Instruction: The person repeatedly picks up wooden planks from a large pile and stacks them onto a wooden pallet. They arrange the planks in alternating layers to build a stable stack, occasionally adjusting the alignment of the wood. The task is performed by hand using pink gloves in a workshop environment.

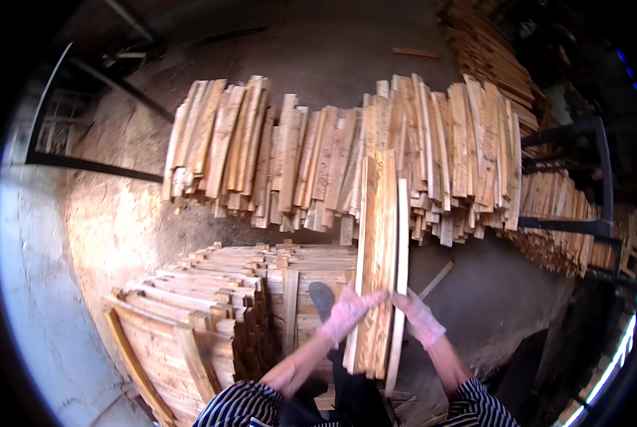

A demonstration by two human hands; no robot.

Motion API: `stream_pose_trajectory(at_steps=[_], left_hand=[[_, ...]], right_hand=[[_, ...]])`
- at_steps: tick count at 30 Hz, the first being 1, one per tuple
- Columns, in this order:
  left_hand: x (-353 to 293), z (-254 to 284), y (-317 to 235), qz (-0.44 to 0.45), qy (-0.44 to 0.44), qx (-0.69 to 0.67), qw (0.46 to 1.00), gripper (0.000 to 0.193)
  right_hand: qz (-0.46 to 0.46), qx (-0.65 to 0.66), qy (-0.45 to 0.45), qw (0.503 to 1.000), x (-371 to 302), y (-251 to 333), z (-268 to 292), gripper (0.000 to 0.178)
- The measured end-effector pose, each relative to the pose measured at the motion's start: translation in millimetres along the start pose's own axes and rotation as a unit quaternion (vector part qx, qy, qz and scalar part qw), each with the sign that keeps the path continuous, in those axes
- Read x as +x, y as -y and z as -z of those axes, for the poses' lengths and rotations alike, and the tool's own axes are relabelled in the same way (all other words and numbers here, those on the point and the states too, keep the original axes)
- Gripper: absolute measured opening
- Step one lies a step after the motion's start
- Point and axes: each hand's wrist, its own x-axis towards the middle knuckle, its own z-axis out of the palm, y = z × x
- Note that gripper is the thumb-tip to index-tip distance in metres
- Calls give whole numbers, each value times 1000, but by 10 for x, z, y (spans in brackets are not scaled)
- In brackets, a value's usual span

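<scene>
My left hand, in a thin pale glove, is closed around the left side of a bundle of long wooden boards, with its thumb across the top. The bundle points away from me in front of my legs. On the bundle's right side my right hand, gloved alike, is closed on a narrow wooden board. That board stands a little apart from the others at its far end. My fingertips under the wood are hidden. Past the bundle's far end lies a long pile of similar boards.
Stacked slatted wooden panels stand at the near left. Black metal frames rise beside the pile, another metal frame at right. More stacked boards lie on the right. A loose stick is on the floor by my right hand.
</scene>
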Motion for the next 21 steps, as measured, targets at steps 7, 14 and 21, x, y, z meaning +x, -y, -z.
stream_pose_trajectory(at_steps=[7, 14, 21], left_hand=[[-1559, 44, -38, -112, -145, -155, 971, 95], [-3261, 1037, -376, -336, -189, -233, 893, 105], [-5704, 1690, -760, -470, -370, -154, 786, 101]], right_hand=[[115, -40, 134, 983, -443, 27, -785, 102], [231, -133, 338, 903, -1507, 124, -2513, 114], [335, -151, 508, 779, -2620, -315, -4481, 121]])
